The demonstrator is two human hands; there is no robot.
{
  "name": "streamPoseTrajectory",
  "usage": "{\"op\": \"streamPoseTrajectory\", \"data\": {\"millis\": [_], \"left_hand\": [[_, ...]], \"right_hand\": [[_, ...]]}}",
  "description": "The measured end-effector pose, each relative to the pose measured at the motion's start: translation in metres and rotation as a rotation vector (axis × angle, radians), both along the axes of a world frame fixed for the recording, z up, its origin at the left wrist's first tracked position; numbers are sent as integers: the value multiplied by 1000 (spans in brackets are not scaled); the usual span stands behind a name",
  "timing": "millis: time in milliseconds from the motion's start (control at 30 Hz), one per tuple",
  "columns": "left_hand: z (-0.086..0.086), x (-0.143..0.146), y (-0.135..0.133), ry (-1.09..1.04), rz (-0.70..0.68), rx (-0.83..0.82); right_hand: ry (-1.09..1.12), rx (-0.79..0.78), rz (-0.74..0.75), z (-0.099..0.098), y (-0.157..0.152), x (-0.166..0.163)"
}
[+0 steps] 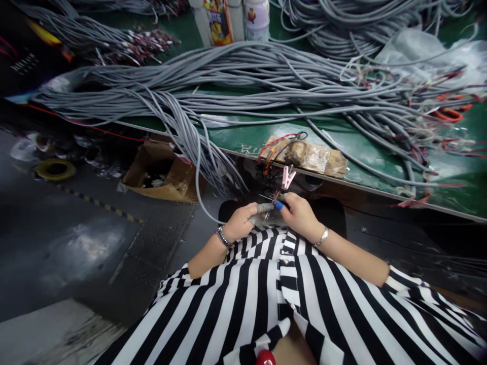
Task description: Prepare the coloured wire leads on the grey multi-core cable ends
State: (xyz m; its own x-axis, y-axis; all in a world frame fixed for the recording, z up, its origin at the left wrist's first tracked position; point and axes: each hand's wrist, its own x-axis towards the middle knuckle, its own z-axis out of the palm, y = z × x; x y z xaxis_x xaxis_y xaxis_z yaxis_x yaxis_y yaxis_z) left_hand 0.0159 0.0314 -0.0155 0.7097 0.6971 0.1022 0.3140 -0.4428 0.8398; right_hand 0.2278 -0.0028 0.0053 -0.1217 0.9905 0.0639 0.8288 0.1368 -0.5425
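Note:
Just beyond the table's front edge, over my lap, both hands meet at the stripped end of a grey cable (pixel 202 196). My left hand (pixel 243 221), with grey finger covers, is closed around the cable near its end. My right hand (pixel 300 215) pinches the thin coloured wires (pixel 276 195) that fan out there; blue tape wraps its thumb. A pink clip (pixel 288 177) stands just beyond the right fingers, at the table edge. Behind it, a taped cardboard block (pixel 315 156) lies on the table with red and black leads beside it.
Long bundles of grey cable (pixel 243 66) cover the green table (pixel 466 177). Orange-handled scissors (pixel 449 112) lie among wire ends at right. Bottles (pixel 257 20) stand at the back. Below left, a cardboard box (pixel 167 175) and a yellow tape roll (pixel 56 169) sit on the floor.

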Motion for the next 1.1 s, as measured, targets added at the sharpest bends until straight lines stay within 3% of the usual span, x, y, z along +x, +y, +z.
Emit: {"op": "streamPoseTrajectory", "data": {"millis": [200, 300, 533, 767, 900, 1000, 1100], "left_hand": [[-1, -2, 8, -33, -46, -398], [-1, -2, 11, -72, -59, -514], [5, -5, 12, -145, -31, -594], [7, -1, 10, -54, -116, -576], [10, -5, 11, -86, -169, -546], [9, -6, 7, -160, -237, -573], [5, -4, 3, -194, -127, -690]], "right_hand": [[-61, -23, 92, 7, -1, -3], [-61, -42, 107, 7, 0, -6], [50, -156, 91, -2, 5, -15], [-270, -47, 127, 11, -1, -13], [-135, -93, 40, -4, 9, -9], [56, -177, -183, -24, 20, -1], [308, -202, -252, -38, 25, 5]]}}
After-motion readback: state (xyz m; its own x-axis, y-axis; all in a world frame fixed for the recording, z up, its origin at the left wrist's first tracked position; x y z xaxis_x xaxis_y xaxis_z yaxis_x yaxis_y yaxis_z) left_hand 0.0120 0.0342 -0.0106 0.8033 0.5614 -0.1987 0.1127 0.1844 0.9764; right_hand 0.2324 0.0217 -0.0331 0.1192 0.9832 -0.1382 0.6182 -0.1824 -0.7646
